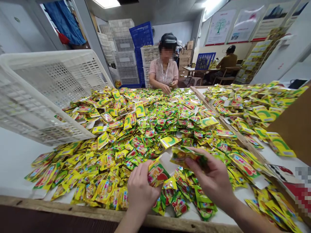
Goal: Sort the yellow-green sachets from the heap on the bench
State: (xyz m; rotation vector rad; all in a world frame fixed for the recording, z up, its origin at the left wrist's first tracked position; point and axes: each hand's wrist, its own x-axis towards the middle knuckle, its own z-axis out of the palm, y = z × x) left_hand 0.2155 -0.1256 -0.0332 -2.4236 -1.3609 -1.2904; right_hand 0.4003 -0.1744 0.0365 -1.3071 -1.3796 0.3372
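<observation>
My left hand (pixel 141 191) is closed around a small yellow carton (pixel 159 170) with its white flap open. My right hand (pixel 213 179) pinches a few green and yellow sachets (pixel 184 155) just at the carton's open end. Both hands hover over a big heap of the same sachets (pixel 150 129) that covers the white table (pixel 14 158). Flat yellow cartons (pixel 170 141) lie scattered on top of the heap.
A white plastic crate (pixel 43 94) lies tipped on its side at the left. A wooden rail (pixel 225 126) divides off a second heap at the right. A person sits across the table handling sachets. Stacked crates (pixel 126 51) stand behind; another person sits far back.
</observation>
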